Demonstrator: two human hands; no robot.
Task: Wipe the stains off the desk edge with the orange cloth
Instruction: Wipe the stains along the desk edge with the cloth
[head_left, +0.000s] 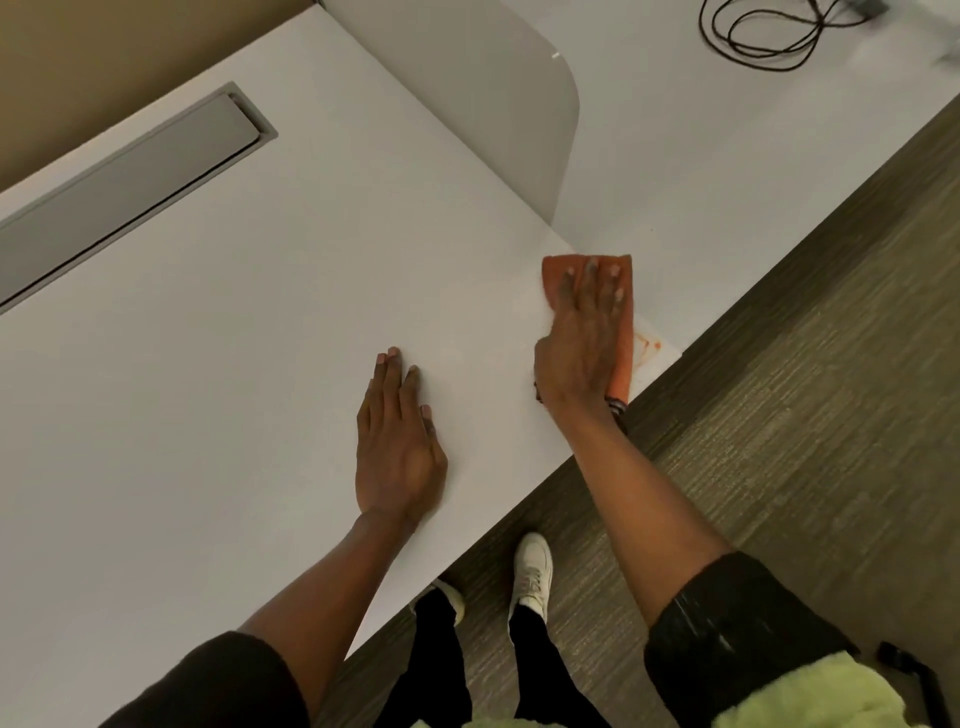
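R hand (582, 338) flat, pressing cloth (623, 312) | L hand (400, 447) flat, empty, braces desk (208, 364) | stain (649, 345) just right of R hand: sweep there, firm pressure

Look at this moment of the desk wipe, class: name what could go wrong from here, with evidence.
1. The orange stain lies beside the orange cloth, not under it, right at the desk edge; strokes may miss it or smear it.
2. The cloth's near end hangs over that edge, so it might slip off under the flat right hand.
3. The left hand braces flat on the desk; leaning there may leave fresh marks.
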